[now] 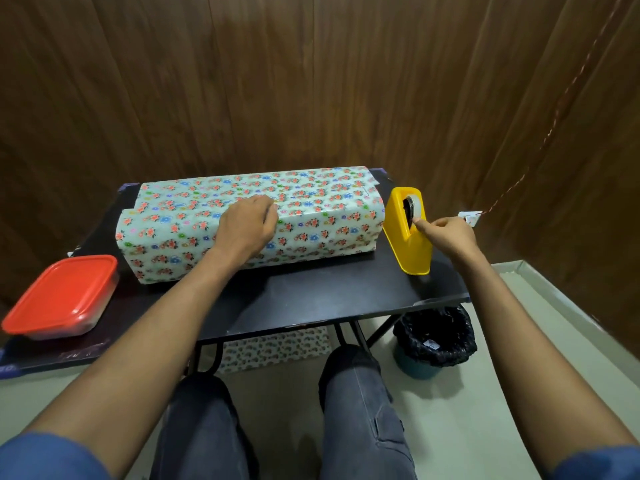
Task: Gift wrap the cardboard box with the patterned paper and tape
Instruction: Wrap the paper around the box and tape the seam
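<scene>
the box (249, 216) lies lengthways across the middle of the bench (311, 299), and from here the paper (322, 202) already covers its top and front face, so i judge the main wrap is done. no cardboard shows anywhere i can see. at both ends the paper sticks out past the box in loose flaps that are not folded in, so i take the ends as still open.

my left hand (247, 230) rests on the top front edge of the box with its fingers loosely curled over the paper, pressing it down and grasping nothing; i read that as holding the seam in place, though the seam itself is hidden under the hand. my right hand (446, 233) is at the yellow dispenser (410, 237) standing just beside the right end of the box, and its fingertips pinch at the tape (414, 206) by the roll. i see no strip pulled free yet.

so what seems left is taping the long seam, then folding and taping both ends.

a red-lidded tub (62, 296) sits at the left edge of the bench, well apart from the box. a lined bin (434, 337) stands on the floor below the right corner.
</scene>
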